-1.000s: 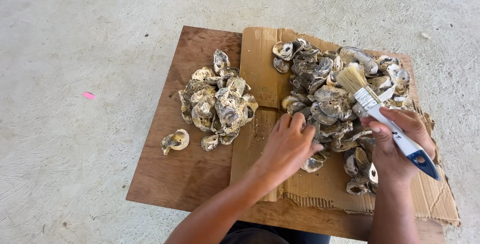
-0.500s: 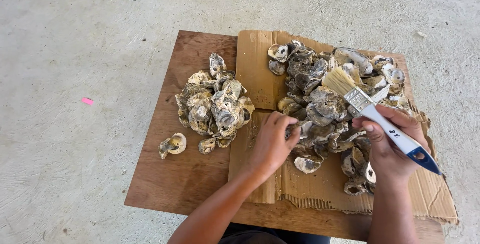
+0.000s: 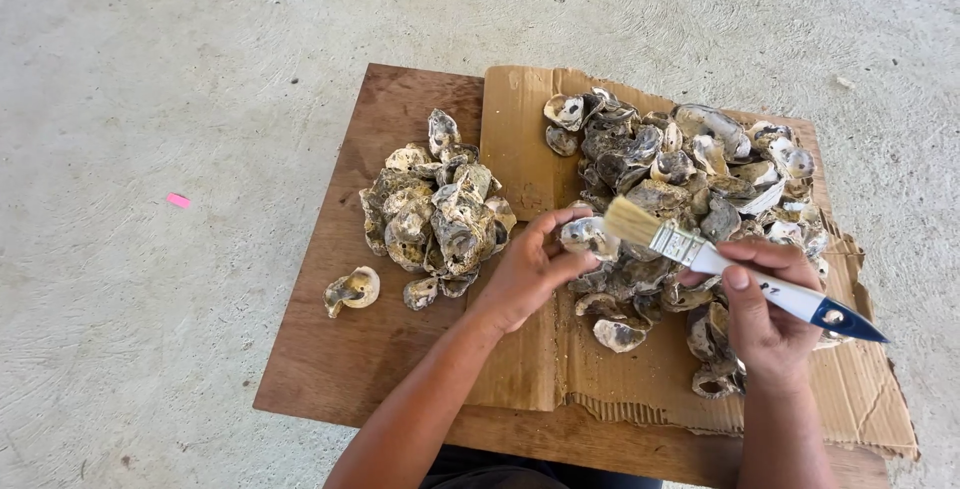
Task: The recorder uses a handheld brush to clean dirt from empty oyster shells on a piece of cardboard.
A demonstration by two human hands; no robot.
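Brushing an oyster shell above the heaps.

Head view: left hand grip pinching oyster shell; right hand grip pressed around paintbrush, bristles beside shell. Big shell pile behind on cardboard; smaller pile left of left grip.

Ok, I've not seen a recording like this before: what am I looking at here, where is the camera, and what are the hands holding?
There is no machine. A camera worn on a person's head looks down at their two bare hands. The left hand holds a single shell up off the pile. The right hand grips a paintbrush with a white and blue handle, its bristles right at that shell. Below lies a brown wooden board on a concrete floor, partly covered by torn cardboard. A large heap of shells sits on the cardboard, a smaller heap on the bare board, with one lone shell beside it.
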